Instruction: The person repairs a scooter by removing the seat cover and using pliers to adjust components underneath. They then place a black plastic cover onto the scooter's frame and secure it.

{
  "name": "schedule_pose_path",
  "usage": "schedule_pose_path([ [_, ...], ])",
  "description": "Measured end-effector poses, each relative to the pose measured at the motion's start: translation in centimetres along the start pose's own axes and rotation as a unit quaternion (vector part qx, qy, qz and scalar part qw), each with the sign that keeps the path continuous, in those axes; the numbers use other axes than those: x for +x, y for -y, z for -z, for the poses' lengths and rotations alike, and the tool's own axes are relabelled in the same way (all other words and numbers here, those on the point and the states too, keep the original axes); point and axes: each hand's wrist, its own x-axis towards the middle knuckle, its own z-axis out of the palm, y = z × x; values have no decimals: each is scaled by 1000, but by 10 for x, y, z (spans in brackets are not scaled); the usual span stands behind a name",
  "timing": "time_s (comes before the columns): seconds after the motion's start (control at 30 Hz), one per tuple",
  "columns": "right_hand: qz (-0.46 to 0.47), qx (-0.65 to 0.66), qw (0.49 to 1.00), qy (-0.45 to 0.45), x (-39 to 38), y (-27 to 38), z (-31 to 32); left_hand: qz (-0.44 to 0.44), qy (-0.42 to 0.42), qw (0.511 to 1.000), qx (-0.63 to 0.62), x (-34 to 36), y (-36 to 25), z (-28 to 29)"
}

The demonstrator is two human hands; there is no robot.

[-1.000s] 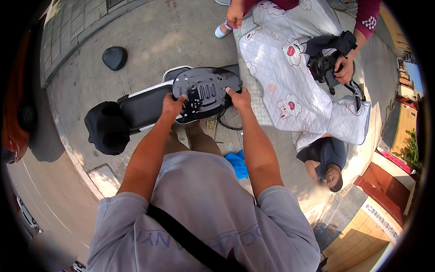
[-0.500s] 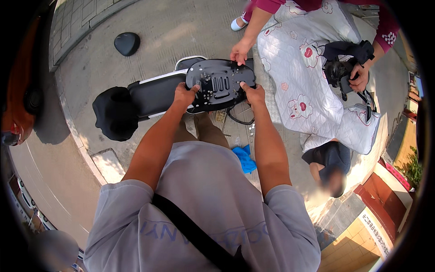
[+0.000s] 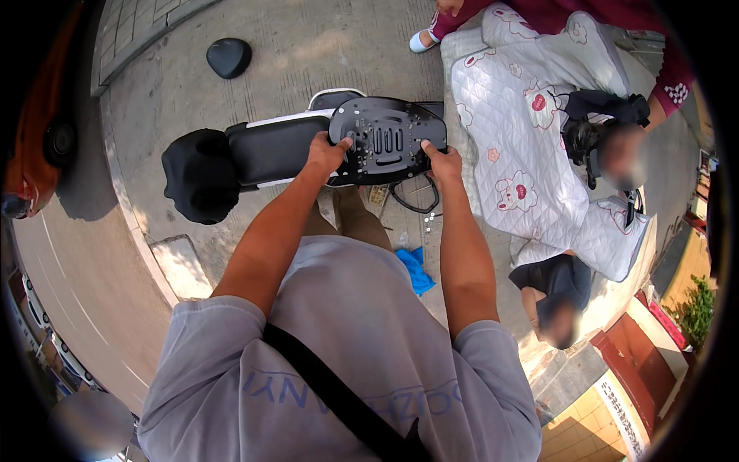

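Observation:
A black rounded plate [image 3: 389, 163] with slots in its middle and small holes is held in front of me, level with my two hands. My left hand [image 3: 329, 154] grips its left edge, thumb on top. On the right edge my right hand [image 3: 444, 161] holds it the same way, thumb on the upper face. Below and behind the plate lies a long scooter seat [image 3: 281, 149], black with white side trim, partly hidden by the plate. A black cover [image 3: 202, 177] drapes the left end of the scooter.
A black rounded case [image 3: 229, 58] lies on the pavement at the far left. A quilted white blanket [image 3: 493, 131] covers something at the right, where a person in a maroon sleeve [image 3: 676, 92] leans in. A black loop [image 3: 416, 196] and blue cloth [image 3: 416, 269] lie near my legs.
The other person's hand that was at the plate's far edge has drawn away, and that person bends lower over the blanket. My grip on the plate looks the same.

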Motion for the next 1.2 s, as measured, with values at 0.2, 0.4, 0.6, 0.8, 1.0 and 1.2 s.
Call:
schedule_pose_path([
  [0.2, -6, -39, 999, 22, 4, 0, 2, 14, 14, 999, -39, 5, 4, -1],
  [0.4, -11, -41, 999, 22, 8, -4, 4, 32, 69, 990, -119, -4, -12, 1],
  [0.6, -6, -44, 999, 27, 9, -4, 4, 32, 82, 989, -121, 2, -3, 0],
  [0.8, -9, -35, 999, 27, 6, 1, 4, 30, 66, 992, -101, 1, -2, -2],
  [1.0, -14, -26, 999, 28, 6, 2, 4, 19, 58, 995, -83, 3, 3, -4],
  [1.2, -5, -23, 999, 26, 9, -3, 4, 19, 49, 997, -64, -6, -9, -4],
])
